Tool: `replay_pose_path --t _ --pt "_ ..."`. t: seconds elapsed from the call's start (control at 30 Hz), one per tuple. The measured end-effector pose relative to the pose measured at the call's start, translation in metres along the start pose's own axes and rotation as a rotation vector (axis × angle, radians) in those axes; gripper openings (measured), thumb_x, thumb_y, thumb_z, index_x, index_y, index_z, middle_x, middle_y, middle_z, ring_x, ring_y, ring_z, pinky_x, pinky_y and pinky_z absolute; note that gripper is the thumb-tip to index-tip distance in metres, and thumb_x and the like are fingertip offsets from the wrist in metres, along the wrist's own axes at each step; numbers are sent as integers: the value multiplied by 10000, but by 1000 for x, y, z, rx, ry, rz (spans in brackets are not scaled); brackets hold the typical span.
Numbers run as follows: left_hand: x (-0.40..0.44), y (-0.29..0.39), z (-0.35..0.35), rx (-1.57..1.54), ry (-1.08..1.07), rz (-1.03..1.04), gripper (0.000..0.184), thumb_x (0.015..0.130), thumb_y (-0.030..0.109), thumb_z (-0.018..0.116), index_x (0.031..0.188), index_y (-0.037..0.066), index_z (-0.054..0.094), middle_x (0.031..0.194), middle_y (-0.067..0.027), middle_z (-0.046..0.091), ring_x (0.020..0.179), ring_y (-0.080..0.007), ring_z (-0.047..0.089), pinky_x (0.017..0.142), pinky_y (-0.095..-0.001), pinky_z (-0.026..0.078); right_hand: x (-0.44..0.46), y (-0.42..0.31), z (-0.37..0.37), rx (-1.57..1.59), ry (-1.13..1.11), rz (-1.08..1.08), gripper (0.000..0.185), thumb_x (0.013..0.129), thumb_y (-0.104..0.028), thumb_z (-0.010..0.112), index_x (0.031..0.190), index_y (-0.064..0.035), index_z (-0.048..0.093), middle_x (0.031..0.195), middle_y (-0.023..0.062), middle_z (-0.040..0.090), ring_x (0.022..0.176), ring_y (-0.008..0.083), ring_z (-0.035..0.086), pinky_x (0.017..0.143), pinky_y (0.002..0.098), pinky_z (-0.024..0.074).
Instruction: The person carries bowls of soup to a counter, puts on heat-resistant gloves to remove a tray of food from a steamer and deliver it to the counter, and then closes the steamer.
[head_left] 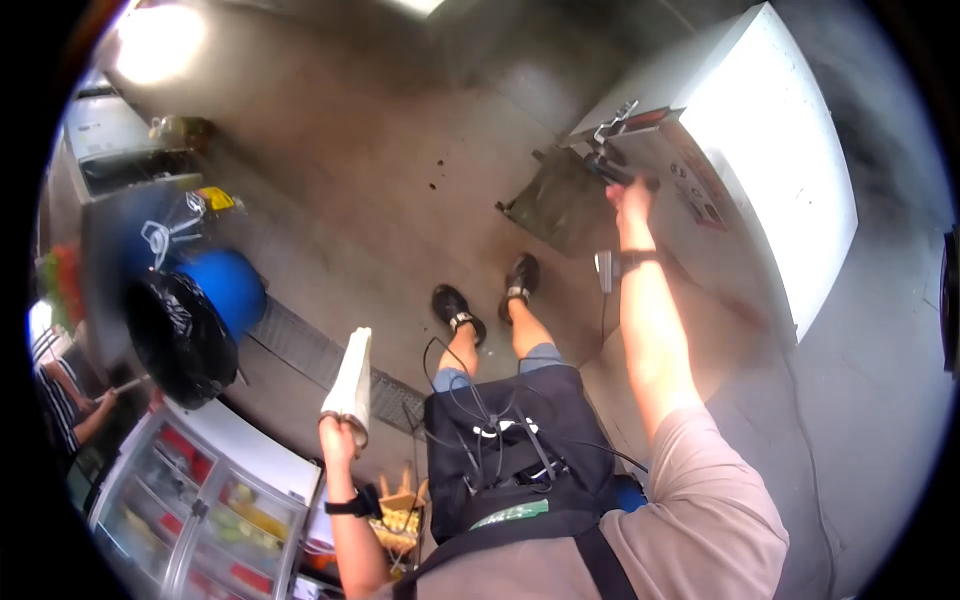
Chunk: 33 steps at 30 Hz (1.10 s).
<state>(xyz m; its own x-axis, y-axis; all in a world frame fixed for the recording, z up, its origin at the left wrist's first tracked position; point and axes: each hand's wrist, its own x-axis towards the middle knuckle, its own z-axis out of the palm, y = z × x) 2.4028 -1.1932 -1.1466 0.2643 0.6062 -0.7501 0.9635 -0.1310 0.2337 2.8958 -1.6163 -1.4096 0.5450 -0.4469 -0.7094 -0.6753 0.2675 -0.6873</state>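
My left hand [338, 440] is closed around the brown rim or handle of a long white object [352, 378], which looks like folded cloth or a bag and points away from me. My right hand [631, 200] reaches forward to the right, its fingers closed on a dark handle [612, 172] at the edge of a white-topped cabinet [778, 150]. Metal latch parts [615, 118] show just beyond that hand. A black bag with cables [520, 450] hangs at my front.
A blue barrel [225, 290] and a black-lined bin [180, 340] stand at left, near a floor grate [310, 345]. A glass-doored fridge [200, 500] is at lower left. Another person in striped clothing [62, 400] is at the far left. A cable [800, 410] runs along the right.
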Motion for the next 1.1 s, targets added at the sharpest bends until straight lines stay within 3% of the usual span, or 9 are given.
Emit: replay_pose_path --t 0.1,0.23,0.27,0.33,0.4,0.47,0.67,0.87,1.1 --pt "-11 25 25 131 165 359 80 813 -51 440 751 -54 492 581 -138 530 436 -250 551 440 -378 447 36 21 -36 394 -15 197 425 1004 -348 431 1127 57 463 895 229 604 713 329 642 604 383 583" --pt "-35 56 51 5 57 246 192 776 -76 418 884 -77 576 674 -132 577 592 -220 603 562 -365 484 73 57 -63 573 -80 362 433 1000 -351 441 1158 53 445 936 232 605 801 371 634 676 436 576" --pt "-49 97 59 36 47 390 289 718 -82 404 954 -81 570 752 -148 604 723 -265 622 675 -370 501 78 62 -61 514 -75 379 489 987 -387 468 1142 77 465 908 231 617 799 366 635 706 445 569" --pt "-61 146 66 128 6 557 337 712 -82 407 1008 -74 567 791 -157 605 715 -267 615 672 -365 500 82 70 -76 697 -454 664 478 968 -421 498 1068 43 558 961 221 653 850 357 643 747 420 557" --pt "-67 197 63 170 -168 475 369 718 -72 423 1059 -65 563 899 -184 602 814 -292 607 755 -384 487 26 31 -96 572 -665 500 463 959 -429 513 1012 18 618 987 186 678 896 323 653 768 403 550" --pt "-90 248 73 264 -109 882 273 725 -63 449 960 -75 588 859 -234 609 813 -347 608 754 -417 483 -25 7 -144 425 -859 531 423 974 -395 495 1207 -44 536 1120 159 645 955 277 650 796 394 546" --pt "-162 408 90 263 -249 1115 202 733 -38 497 920 -53 571 807 -205 569 800 -341 582 753 -397 471 -172 -62 -324 180 -539 457 362 958 -267 556 1250 -59 502 1096 136 643 940 249 646 807 415 541" --pt "-282 549 150 142 -721 1231 195 802 29 463 962 -55 537 833 -166 612 763 -252 591 693 -360 483 -333 -45 -485 665 -160 130 402 970 -239 521 1314 -41 454 1141 168 619 973 255 628 830 405 522" --pt "-359 671 340 34 -1195 1420 199 934 160 465 990 -10 553 774 -107 552 684 -238 552 639 -366 481 -590 68 -467 875 383 11 358 976 -248 492 1269 -42 489 1088 131 641 940 235 636 801 391 522"
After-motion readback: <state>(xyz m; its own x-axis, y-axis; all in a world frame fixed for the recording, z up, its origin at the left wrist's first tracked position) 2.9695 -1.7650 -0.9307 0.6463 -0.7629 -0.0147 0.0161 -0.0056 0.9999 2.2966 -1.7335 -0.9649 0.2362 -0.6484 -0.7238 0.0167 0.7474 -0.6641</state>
